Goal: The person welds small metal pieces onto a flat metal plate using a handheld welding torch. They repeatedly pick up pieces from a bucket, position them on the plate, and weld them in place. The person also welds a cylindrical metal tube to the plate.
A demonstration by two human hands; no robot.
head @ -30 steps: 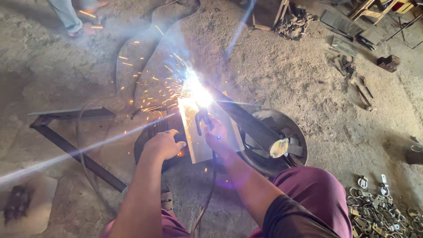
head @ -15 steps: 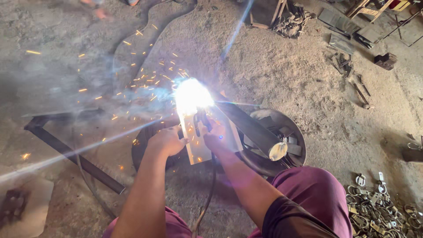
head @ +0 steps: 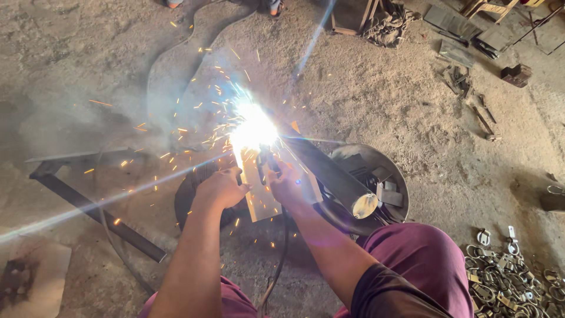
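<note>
A bright welding arc (head: pixel 253 126) throws sparks over the dirt floor in the middle of the head view. My right hand (head: pixel 288 184) grips a dark electrode holder (head: pixel 266 160) whose tip meets the arc. My left hand (head: pixel 222 187) rests with curled fingers against the left edge of a pale upright metal plate (head: pixel 259 197). A thick metal tube (head: pixel 335 176) lies just right of the plate, across a round dark pan (head: pixel 382 171). A black cable (head: pixel 276 265) runs down from the holder between my knees.
A black angle-iron frame (head: pixel 88 206) lies on the left. Several small metal rings and brackets (head: pixel 512 277) are heaped at the lower right. Scrap plates and tools (head: pixel 465 53) lie at the upper right. Another person's feet (head: pixel 273 6) stand at the top edge.
The arc keeps burning and sparks spread wider to the left. Both hands stay on the plate and holder. The view has tilted down a little, and the other person's feet have shifted at the top.
</note>
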